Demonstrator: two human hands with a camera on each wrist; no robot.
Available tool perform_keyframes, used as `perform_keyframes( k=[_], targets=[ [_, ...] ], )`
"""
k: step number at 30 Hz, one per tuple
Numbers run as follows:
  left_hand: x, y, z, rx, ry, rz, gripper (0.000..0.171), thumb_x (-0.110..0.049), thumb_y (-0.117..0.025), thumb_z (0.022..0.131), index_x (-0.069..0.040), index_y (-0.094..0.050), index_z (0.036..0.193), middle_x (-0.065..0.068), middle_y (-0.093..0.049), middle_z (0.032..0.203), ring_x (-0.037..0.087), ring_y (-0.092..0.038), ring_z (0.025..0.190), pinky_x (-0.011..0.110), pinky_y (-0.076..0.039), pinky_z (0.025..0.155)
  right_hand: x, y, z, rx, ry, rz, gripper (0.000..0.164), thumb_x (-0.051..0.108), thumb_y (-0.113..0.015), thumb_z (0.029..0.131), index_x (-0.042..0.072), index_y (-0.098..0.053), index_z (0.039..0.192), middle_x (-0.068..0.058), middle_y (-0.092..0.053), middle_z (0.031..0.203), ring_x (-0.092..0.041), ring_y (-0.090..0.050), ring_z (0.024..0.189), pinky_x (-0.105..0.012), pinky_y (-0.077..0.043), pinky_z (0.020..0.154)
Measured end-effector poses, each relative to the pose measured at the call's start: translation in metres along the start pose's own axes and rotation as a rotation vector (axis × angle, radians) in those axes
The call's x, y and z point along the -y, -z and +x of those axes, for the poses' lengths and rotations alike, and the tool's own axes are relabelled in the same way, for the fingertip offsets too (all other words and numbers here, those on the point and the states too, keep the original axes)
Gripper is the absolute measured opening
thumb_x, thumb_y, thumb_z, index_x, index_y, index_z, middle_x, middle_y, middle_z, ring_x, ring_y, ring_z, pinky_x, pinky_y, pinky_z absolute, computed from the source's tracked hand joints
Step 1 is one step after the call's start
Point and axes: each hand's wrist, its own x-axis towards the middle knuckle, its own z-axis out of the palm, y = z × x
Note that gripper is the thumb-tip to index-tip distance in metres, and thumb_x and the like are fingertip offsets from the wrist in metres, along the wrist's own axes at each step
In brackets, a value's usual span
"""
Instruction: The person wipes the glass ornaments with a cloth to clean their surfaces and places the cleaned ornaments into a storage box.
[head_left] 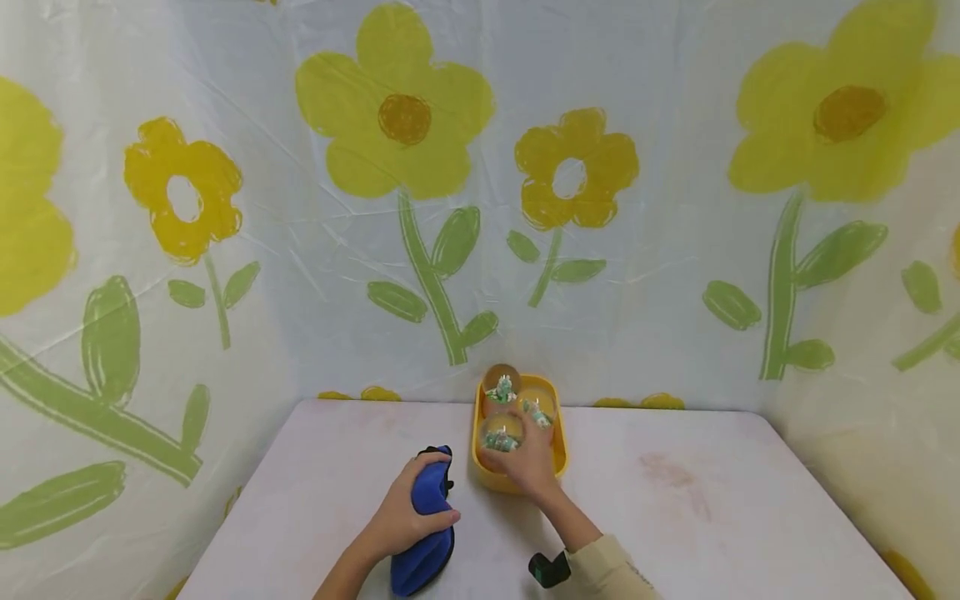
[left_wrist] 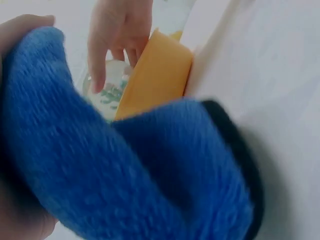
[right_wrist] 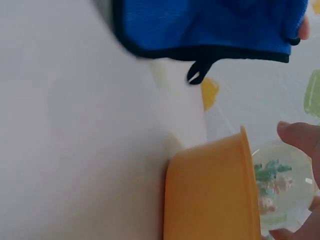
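Note:
My left hand point(head_left: 411, 510) grips a folded blue fluffy cloth point(head_left: 427, 558) with black edging and a small black loop point(right_wrist: 200, 70), held up left of a yellow tub point(head_left: 491, 481). In the tub are three clear globes with small green and white figures inside. My right hand point(head_left: 534, 458) reaches over the tub's near part. Its thumb and fingers are curled around the near globe point(head_left: 498, 435), which also shows in the right wrist view. Behind it stand the back globe point(head_left: 501, 383) and the right globe point(head_left: 542, 400), the latter partly hidden by my fingers.
The white table point(head_left: 675, 500) stretches to both sides of the tub. A wall sheet point(head_left: 637, 333) with printed yellow flowers stands behind it. A small dark device point(head_left: 550, 570) is at my right wrist, beside the beige sleeve point(head_left: 611, 567).

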Motion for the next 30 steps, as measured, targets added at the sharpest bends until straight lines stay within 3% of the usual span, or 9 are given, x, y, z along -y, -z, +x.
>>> perform_keyframes(
  k=[3, 6, 10, 15, 18, 24, 27, 30],
  targets=[
    [-0.003, 0.004, 0.002, -0.040, -0.012, 0.122, 0.072, -0.047, -0.081, 0.074, -0.044, -0.042, 0.134, 0.008, -0.042, 0.135, 0.033, -0.049, 0.116, 0.055, -0.047, 0.082, 0.003, 0.010, -0.002, 0.054, 0.041, -0.041, 0.077, 0.029, -0.087, 0.071, 0.017, -0.049, 0.137, -0.017, -0.048, 0.125, -0.033, -0.047, 0.110, -0.053, -0.045, 0.089],
    [-0.006, 0.010, 0.005, -0.075, -0.005, 0.229, 0.073, -0.052, -0.082, 0.071, -0.048, -0.042, 0.132, 0.008, -0.042, 0.135, 0.033, -0.051, 0.114, 0.055, -0.048, 0.080, 0.002, 0.026, -0.005, 0.086, 0.087, -0.055, 0.079, 0.024, -0.085, 0.075, 0.009, -0.045, 0.141, -0.022, -0.044, 0.129, -0.035, -0.048, 0.113, -0.053, -0.045, 0.090],
    [-0.004, 0.017, 0.013, -0.108, 0.024, 0.366, 0.076, -0.060, -0.080, 0.068, -0.050, -0.041, 0.133, 0.008, -0.041, 0.137, 0.035, -0.054, 0.110, 0.055, -0.050, 0.076, -0.003, 0.053, -0.010, 0.113, 0.102, -0.027, 0.069, 0.018, -0.081, 0.079, 0.001, -0.048, 0.137, -0.025, -0.044, 0.131, -0.039, -0.050, 0.114, -0.053, -0.044, 0.092],
    [0.008, 0.026, 0.024, -0.142, 0.052, 0.546, 0.079, -0.059, -0.081, 0.066, -0.045, -0.043, 0.135, 0.009, -0.043, 0.135, 0.036, -0.057, 0.105, 0.055, -0.052, 0.072, -0.012, 0.090, -0.022, 0.193, 0.007, 0.027, 0.056, 0.021, -0.078, 0.083, 0.007, -0.055, 0.133, -0.018, -0.048, 0.135, -0.039, -0.050, 0.120, -0.050, -0.046, 0.093],
    [0.016, 0.031, 0.031, -0.145, 0.036, 0.656, 0.079, -0.053, -0.082, 0.066, -0.038, -0.047, 0.135, 0.012, -0.045, 0.134, 0.036, -0.057, 0.105, 0.056, -0.052, 0.070, -0.021, 0.112, -0.032, 0.222, -0.085, 0.063, 0.053, 0.024, -0.078, 0.083, 0.010, -0.058, 0.130, -0.014, -0.052, 0.134, -0.040, -0.051, 0.120, -0.048, -0.049, 0.088],
    [0.031, 0.037, 0.055, -0.125, 0.033, 0.839, 0.079, -0.050, -0.084, 0.066, -0.033, -0.049, 0.135, 0.014, -0.044, 0.135, 0.040, -0.053, 0.108, 0.059, -0.050, 0.072, -0.043, 0.141, -0.040, 0.189, -0.205, 0.238, 0.042, 0.020, -0.073, 0.087, 0.004, -0.061, 0.124, -0.015, -0.061, 0.122, -0.030, -0.062, 0.105, -0.040, -0.053, 0.083],
    [0.041, 0.034, 0.068, -0.111, 0.046, 0.852, 0.083, -0.050, -0.084, 0.066, -0.034, -0.047, 0.139, 0.016, -0.043, 0.136, 0.042, -0.052, 0.109, 0.060, -0.049, 0.075, -0.049, 0.148, -0.042, 0.138, -0.255, 0.328, 0.038, 0.016, -0.069, 0.090, 0.000, -0.059, 0.123, -0.015, -0.063, 0.118, -0.029, -0.064, 0.102, -0.037, -0.054, 0.081],
    [0.051, 0.027, 0.077, -0.106, 0.067, 0.796, 0.094, -0.050, -0.084, 0.066, -0.034, -0.038, 0.146, 0.017, -0.042, 0.137, 0.042, -0.051, 0.112, 0.061, -0.047, 0.080, -0.054, 0.153, -0.045, 0.119, -0.297, 0.372, 0.038, 0.017, -0.067, 0.092, -0.002, -0.057, 0.124, -0.016, -0.063, 0.116, -0.033, -0.064, 0.102, -0.037, -0.054, 0.081]
  ],
)
